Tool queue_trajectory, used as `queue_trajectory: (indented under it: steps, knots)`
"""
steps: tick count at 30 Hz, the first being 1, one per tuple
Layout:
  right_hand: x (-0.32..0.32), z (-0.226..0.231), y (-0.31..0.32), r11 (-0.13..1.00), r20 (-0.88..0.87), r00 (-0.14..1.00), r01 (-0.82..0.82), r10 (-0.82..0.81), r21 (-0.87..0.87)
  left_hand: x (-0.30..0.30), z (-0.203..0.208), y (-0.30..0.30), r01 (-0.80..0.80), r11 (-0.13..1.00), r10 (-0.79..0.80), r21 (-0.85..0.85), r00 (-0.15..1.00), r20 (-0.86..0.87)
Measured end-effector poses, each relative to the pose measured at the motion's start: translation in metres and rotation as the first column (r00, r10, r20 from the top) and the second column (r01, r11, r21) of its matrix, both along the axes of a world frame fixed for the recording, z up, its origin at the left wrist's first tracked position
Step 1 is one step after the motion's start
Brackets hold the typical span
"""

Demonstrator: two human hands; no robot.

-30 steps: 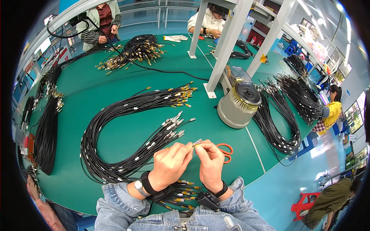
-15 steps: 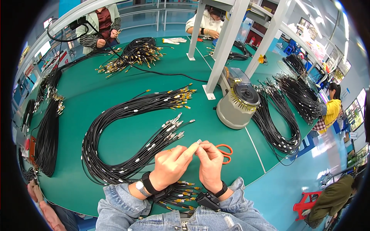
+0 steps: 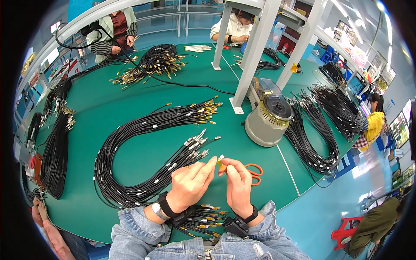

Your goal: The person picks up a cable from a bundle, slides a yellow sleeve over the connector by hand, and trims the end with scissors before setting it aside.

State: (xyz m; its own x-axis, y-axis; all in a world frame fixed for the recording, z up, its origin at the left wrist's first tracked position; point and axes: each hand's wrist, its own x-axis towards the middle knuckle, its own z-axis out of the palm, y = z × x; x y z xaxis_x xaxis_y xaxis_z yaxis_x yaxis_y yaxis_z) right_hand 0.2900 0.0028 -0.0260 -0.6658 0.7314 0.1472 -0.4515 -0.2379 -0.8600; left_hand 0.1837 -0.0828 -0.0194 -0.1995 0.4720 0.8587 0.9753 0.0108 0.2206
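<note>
Both my hands are raised near the table's front edge, fingertips almost meeting. My left hand (image 3: 190,184) pinches its thumb and forefinger at a small white and yellow piece (image 3: 220,158), perhaps a cable end; the fingers hide most of it. My right hand (image 3: 238,184) is closed from the other side, its thumb and fingertips at the same piece. Orange-handled scissors (image 3: 255,174) lie just right of that hand, partly covered by it. Below my wrists rests a bundle of black cables with yellow tips (image 3: 203,219).
A large curved bundle of black cables (image 3: 110,151) with white tags lies on the green table (image 3: 242,190) to the left. A round grey machine (image 3: 264,128) stands by white posts (image 3: 255,56). More cables (image 3: 156,63) lie farther off, where co-workers sit or stand.
My fingertips have separated slightly, and a yellow part now shows between them beside the white one. The whole view has shifted a little. The cable bundles stay in place.
</note>
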Motion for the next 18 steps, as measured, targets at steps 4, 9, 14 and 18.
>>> queue_trajectory:
  steps: [4,9,14,18]
  knots:
    - [-0.0002,-0.0052,0.0017,0.998,-0.025,1.000,0.017,-0.016,0.052,0.0022,0.0026,-0.0015,0.002,0.998,-0.004,-0.065,1.000,-0.026]
    - [0.0019,-0.0054,0.0034,0.991,0.034,0.999,-0.009,0.005,0.136,0.0035,0.0010,-0.0010,0.015,0.998,-0.015,-0.063,1.000,0.001]
    - [0.0010,-0.0047,0.0025,0.991,0.031,0.999,0.003,-0.007,0.137,0.0055,0.0012,0.0006,0.050,0.998,-0.045,-0.027,0.985,0.167]
    - [0.0020,-0.0065,0.0043,0.989,0.040,0.999,0.006,-0.012,0.148,0.0102,0.0075,0.0016,0.099,0.995,-0.092,-0.006,0.945,0.313]
